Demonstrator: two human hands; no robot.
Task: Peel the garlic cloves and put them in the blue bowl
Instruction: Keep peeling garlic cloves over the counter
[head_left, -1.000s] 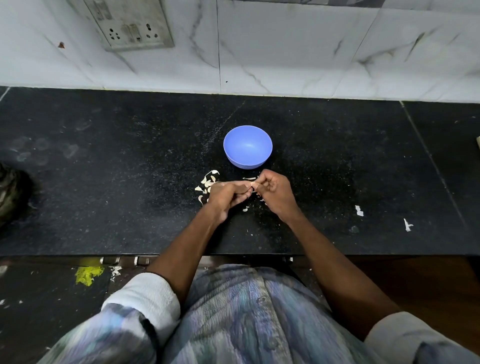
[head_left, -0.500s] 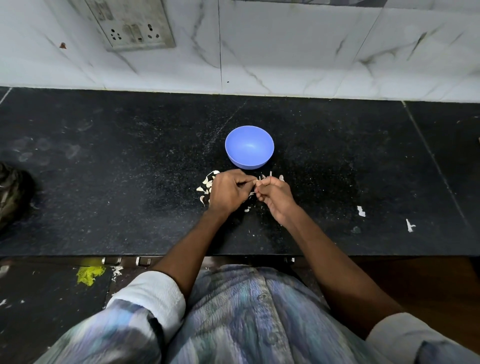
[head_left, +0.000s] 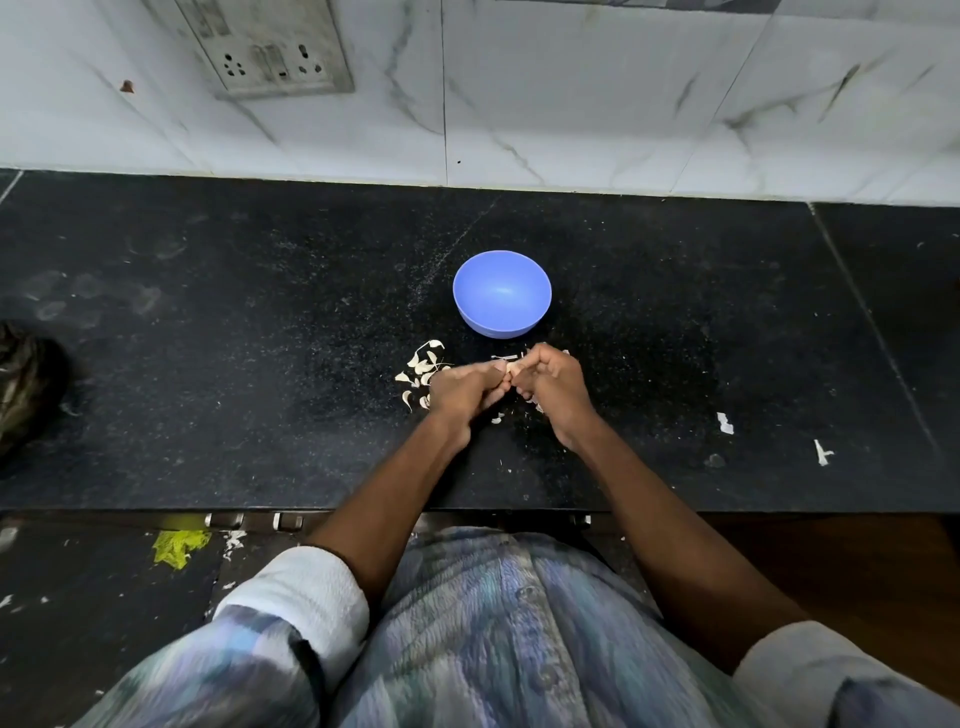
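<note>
A small blue bowl (head_left: 501, 293) stands on the black counter, and I see nothing inside it. Just in front of it my left hand (head_left: 465, 389) and my right hand (head_left: 553, 382) meet fingertip to fingertip. Between them they pinch one pale garlic clove (head_left: 511, 368), mostly hidden by the fingers. A pile of garlic cloves (head_left: 423, 371) lies on the counter to the left of my left hand. Thin peel scraps (head_left: 506, 357) lie between the hands and the bowl.
The black stone counter (head_left: 260, 364) ends at a white marble wall with a socket plate (head_left: 270, 49). A dark object (head_left: 26, 389) sits at the far left edge. White flecks (head_left: 724, 422) lie to the right. The counter's front edge runs below my forearms.
Both hands stayed together in front of the bowl, working the clove between the fingertips; the fingers have shifted slightly. The bowl has not moved.
</note>
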